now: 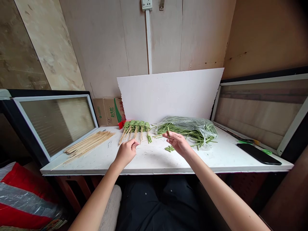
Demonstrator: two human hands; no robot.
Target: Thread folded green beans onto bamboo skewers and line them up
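Though short, green stem (168, 129) in right hand (178, 142) — thin skewer (142, 141) in left hand (126, 152).

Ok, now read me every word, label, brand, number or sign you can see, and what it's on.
Brown cardboard box: large green Chinese characters, possibly "北大荒", too blurred to confirm.
Its right edge: red Chinese characters, too blurred to read.
Its left part: small green print, too small to read.
I can read nothing else.
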